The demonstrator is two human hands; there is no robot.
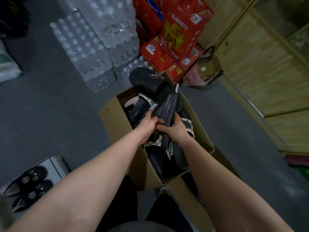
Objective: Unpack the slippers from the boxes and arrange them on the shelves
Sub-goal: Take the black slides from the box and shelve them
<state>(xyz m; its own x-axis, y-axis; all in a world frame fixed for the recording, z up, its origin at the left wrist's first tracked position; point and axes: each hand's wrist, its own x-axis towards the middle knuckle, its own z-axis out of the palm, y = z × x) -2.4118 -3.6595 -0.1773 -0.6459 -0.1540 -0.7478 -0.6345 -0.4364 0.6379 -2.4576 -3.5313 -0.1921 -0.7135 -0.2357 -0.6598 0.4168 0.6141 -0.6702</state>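
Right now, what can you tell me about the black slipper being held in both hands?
The black slipper is a matte, rubbery-looking slide. Its wide strap carries white lettering reading "super", and raised letters spelling FASHION run along the part nearer the hands. It is tilted, toe pointing away, above the open cardboard box of other slippers. The left hand and right hand both grip its near end.

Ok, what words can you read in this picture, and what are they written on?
"super": strap of the top black slipper, upside down here.
"FASHION": moulded into the tilted black slipper.
Small line under "super": too blurred.
Script word on the dark slipper left of it: maybe "Fashion", blurred.
Red cartons, printing and stickers: unreadable.
White tag on the brown bag: too small.
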